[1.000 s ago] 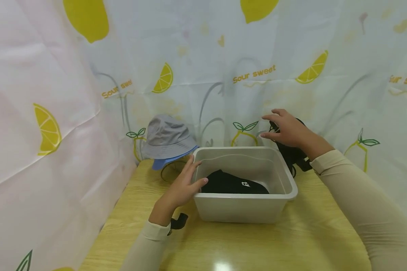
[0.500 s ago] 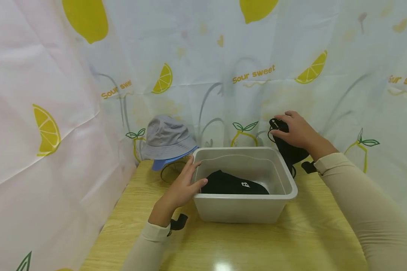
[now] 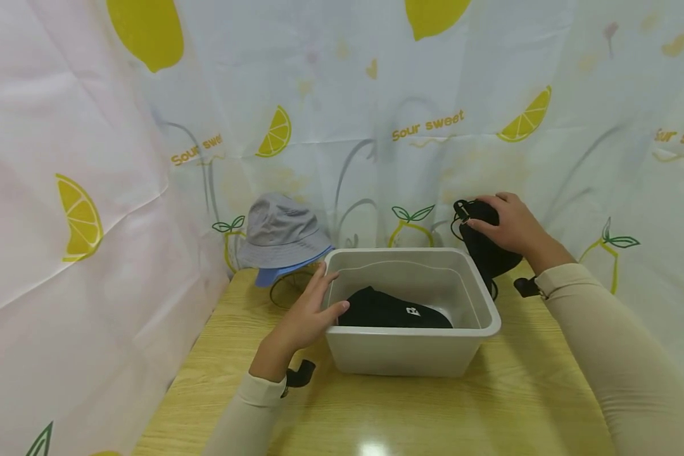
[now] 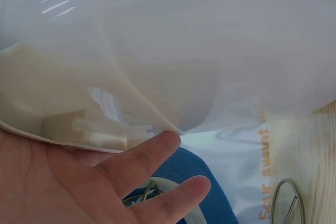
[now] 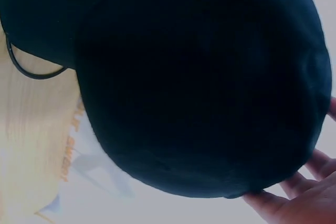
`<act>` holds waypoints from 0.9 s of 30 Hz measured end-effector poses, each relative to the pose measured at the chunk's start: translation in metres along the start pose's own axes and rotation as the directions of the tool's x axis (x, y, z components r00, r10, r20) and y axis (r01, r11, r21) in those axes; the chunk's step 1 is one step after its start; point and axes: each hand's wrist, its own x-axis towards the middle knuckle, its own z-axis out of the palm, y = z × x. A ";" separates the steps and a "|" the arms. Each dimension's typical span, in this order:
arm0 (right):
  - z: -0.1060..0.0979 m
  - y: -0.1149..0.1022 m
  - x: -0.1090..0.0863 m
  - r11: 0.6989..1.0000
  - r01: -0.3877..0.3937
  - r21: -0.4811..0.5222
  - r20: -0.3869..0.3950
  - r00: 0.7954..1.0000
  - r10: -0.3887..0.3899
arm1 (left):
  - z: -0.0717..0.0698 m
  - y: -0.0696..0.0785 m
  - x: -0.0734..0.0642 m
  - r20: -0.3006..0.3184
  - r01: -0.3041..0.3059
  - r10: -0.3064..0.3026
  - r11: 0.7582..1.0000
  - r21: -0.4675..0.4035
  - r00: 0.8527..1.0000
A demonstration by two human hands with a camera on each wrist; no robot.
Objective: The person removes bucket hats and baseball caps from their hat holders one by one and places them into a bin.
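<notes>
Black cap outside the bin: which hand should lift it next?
Right, most likely: the right hand has its fingers on the black cap. The left hand is at the left rim of the bin, across from it.

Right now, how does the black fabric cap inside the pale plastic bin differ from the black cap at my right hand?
The black cap in the bin shows a white mark; none is visible on the other black cap. The first lies inside the pale plastic bin; the second is outside, by its right end. Your right hand touches the second, not the first. Both are black.
</notes>
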 end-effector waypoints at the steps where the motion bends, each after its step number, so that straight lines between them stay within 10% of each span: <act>1: 0.001 0.002 0.000 1.000 -0.005 0.004 -0.004 1.000 0.005 | 0.000 0.000 0.000 -0.001 0.000 0.000 1.000 0.000 1.000; 27: 0.039 0.038 -0.023 0.943 -0.156 0.293 -0.213 0.951 0.224 | 0.001 -0.002 0.000 -0.008 -0.003 0.003 1.000 0.002 1.000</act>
